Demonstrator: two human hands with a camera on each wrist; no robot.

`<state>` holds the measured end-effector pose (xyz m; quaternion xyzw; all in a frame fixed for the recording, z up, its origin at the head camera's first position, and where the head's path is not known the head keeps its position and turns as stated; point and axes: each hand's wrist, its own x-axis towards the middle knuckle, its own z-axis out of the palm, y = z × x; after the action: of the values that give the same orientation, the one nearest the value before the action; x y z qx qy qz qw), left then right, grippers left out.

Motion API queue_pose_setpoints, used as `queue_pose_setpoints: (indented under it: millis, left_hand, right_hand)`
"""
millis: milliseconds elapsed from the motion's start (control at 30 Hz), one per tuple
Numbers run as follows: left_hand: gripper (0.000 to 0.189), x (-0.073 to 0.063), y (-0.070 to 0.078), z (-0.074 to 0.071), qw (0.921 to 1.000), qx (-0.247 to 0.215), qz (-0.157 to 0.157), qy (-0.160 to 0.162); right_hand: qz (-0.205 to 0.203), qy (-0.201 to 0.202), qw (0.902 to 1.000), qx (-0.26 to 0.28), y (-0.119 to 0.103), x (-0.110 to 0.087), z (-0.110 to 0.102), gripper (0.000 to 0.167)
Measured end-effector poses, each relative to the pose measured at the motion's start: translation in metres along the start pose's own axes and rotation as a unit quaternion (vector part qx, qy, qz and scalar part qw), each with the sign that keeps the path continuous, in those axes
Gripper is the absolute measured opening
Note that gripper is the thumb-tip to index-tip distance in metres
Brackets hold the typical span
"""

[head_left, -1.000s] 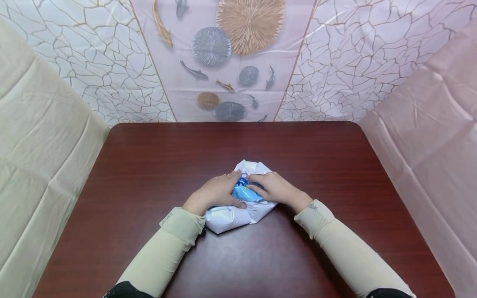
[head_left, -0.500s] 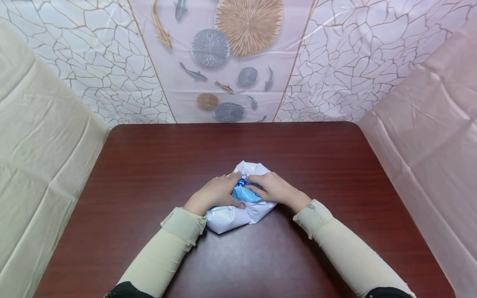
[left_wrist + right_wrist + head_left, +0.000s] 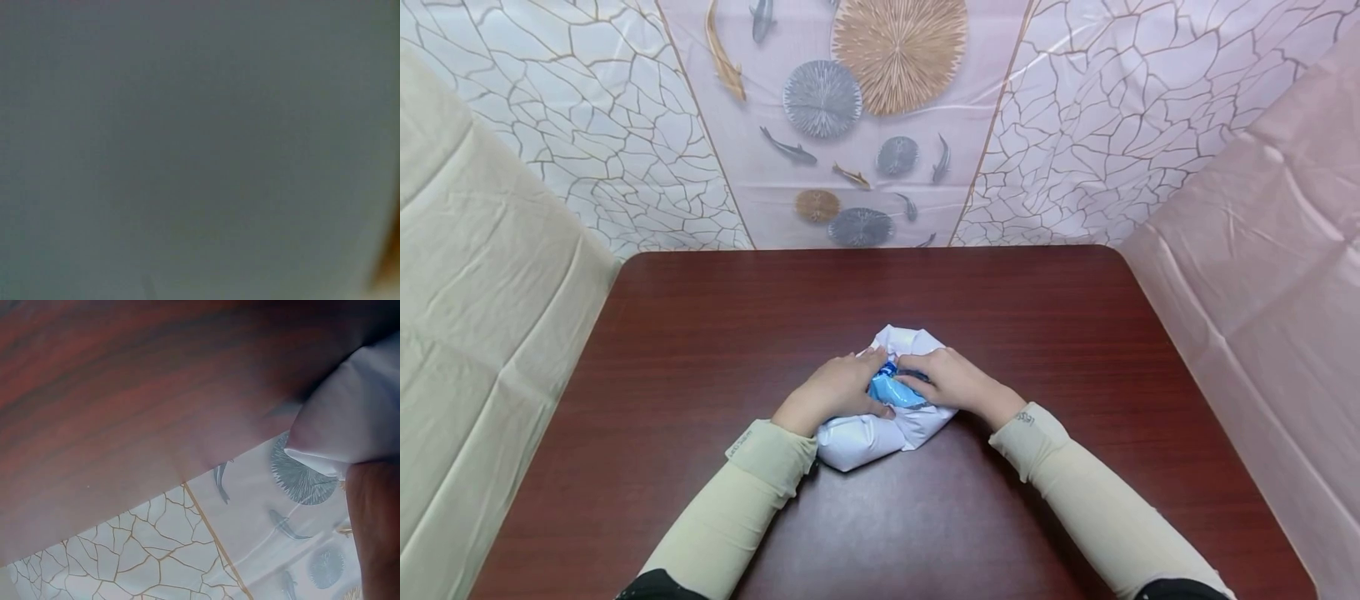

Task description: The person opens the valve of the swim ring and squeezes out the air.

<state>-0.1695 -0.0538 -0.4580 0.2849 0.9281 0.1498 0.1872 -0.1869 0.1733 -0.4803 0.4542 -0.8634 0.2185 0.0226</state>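
A crumpled white plastic bag (image 3: 857,442) lies on the table near its middle. Between my hands shows a glossy blue printed patch (image 3: 895,390); whether it is a packet inside or part of the bag, I cannot tell. My left hand (image 3: 838,386) rests across the bag's left side, fingers extended and thumb spread. From the right, my right hand (image 3: 958,379) lies on the bag with its fingers slightly bent, and index finger and thumb apart at the blue patch. A grey blur fills the left wrist view. In the right wrist view, part of the white bag (image 3: 356,419) appears beside my hand (image 3: 375,531).
The dark red-brown wooden table (image 3: 737,308) has rounded far corners. Behind it hangs a patterned backdrop (image 3: 895,167), with pale cloth panels (image 3: 482,292) along both sides. Loose cream sleeves cover both forearms.
Both hands stay in place on the bag. The head view has shifted very slightly; nothing has been taken hold of or let go.
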Motion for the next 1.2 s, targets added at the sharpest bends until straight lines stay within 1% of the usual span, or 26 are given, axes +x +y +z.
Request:
queue_pose_setpoints:
  millis: [233,433,600,800,1033,1200]
  left_hand:
    - [0.099,-0.0015,-0.0011,0.0008,1.0000,-0.007,0.000,-0.001]
    - [0.098,-0.0028,-0.0005,0.0000,1.0000,-0.006,0.001,0.001]
    - [0.096,-0.0027,0.0002,0.0008,1.0000,-0.002,-0.004,0.002]
    - [0.094,-0.0022,0.0020,0.0003,0.9999,-0.004,-0.008,0.005]
    - [0.091,-0.0016,0.0018,0.0021,0.9999,0.006,-0.004,0.012]
    - [0.091,-0.0012,0.0017,0.0021,0.9999,0.004,-0.004,0.015]
  right_hand:
    - [0.018,-0.016,0.9997,0.004,0.0002,-0.0009,0.0022,0.012]
    - [0.015,-0.013,0.9997,0.011,-0.0011,-0.0008,0.0021,0.012]
    - [0.010,-0.014,0.9998,0.002,-0.0010,-0.0009,0.0024,0.012]
    - [0.002,-0.012,0.9999,0.002,-0.0014,0.0003,0.0014,0.007]
    - [0.010,-0.018,0.9997,0.015,-0.0020,0.0011,0.0008,0.006]
    - [0.021,-0.022,0.9994,0.016,-0.0008,0.0010,0.0021,0.006]
